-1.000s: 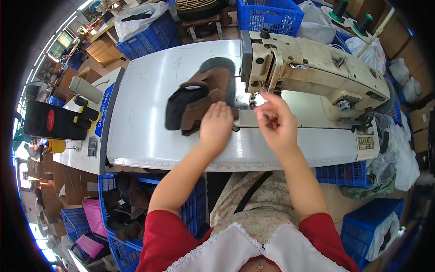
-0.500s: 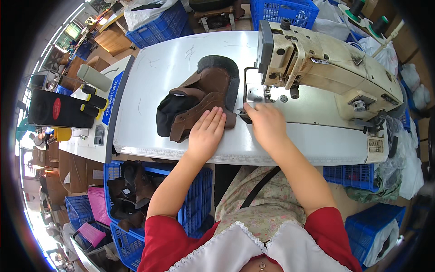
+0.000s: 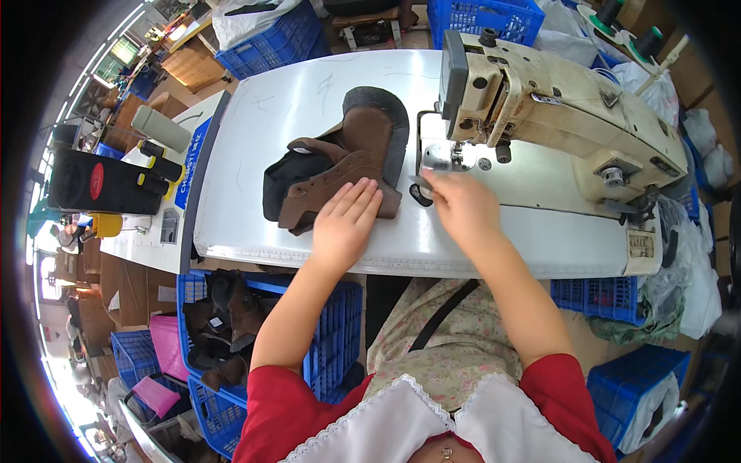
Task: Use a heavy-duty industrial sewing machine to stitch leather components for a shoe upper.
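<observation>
On the white sewing table [image 3: 247,201] lies a brown shoe upper [image 3: 351,166] with a row of lace holes, a dark lining on its left and a black border around its far and right edges. My left hand [image 3: 347,220] rests flat on its near part, fingers stretched out together. Right of the upper, my right hand [image 3: 463,202] is closed on a small pair of scissors [image 3: 421,194]; a grey metal part and a black loop show, the rest hidden by the fingers. Just beyond that hand is the needle area of the sewing machine [image 3: 556,100].
Blue crates stand around the table; one crate [image 3: 336,339] at my left holds several dark shoe uppers [image 3: 231,309]. Thread spools [image 3: 647,42] stand at the far right. On the left side table [image 3: 139,247] are a black box [image 3: 100,181] and a pale cylinder [image 3: 160,130].
The shoe upper has shifted slightly away from me, with my left hand still flat on it. My right hand has moved a little right and turned, and the scissors' black loop now shows.
</observation>
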`<state>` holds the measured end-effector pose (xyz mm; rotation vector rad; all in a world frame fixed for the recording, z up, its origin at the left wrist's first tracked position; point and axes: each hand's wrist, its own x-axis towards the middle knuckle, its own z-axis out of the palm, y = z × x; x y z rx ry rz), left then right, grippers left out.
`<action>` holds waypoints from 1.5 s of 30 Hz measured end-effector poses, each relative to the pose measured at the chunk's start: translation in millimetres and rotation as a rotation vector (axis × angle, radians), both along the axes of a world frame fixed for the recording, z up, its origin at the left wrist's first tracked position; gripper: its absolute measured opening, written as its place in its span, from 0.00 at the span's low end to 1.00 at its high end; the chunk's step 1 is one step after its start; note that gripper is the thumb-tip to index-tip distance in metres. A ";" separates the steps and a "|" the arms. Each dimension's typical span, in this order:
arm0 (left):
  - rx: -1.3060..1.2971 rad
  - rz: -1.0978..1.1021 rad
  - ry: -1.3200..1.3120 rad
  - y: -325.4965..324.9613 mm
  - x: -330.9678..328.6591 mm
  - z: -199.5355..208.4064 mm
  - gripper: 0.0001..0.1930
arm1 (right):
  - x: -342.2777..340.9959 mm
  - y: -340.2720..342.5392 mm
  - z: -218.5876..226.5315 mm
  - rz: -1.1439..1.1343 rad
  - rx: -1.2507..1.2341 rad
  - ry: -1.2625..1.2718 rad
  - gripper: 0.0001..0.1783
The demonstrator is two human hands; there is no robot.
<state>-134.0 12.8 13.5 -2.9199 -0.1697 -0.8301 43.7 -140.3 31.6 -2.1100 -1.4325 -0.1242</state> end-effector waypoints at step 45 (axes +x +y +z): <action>-0.675 -0.021 0.324 -47.0 -11.1 122.4 0.42 | 0.4 -51.0 -20.3 -0.296 0.085 0.695 0.18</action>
